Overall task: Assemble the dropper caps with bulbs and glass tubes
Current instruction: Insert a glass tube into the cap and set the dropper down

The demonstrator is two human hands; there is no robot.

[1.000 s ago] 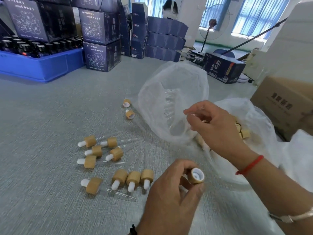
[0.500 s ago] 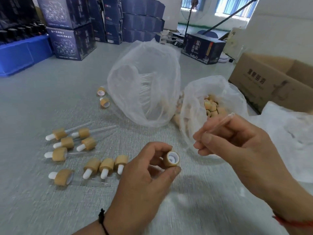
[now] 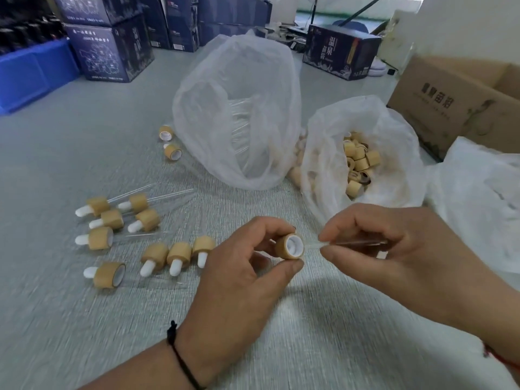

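Two hands at work, mid-bench. My left hand (image 3: 239, 280) pinches one cap (image 3: 289, 247), open end turned right to take the tube. My right hand (image 3: 394, 249) pinches one glass tube (image 3: 351, 243), level, tip just beside the cap's mouth. Finished droppers (image 3: 121, 220) lie toward the left edge.

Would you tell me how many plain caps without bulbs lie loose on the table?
2: both lie left of the tube bag, one cap behind the other. More sit in the cap bag.
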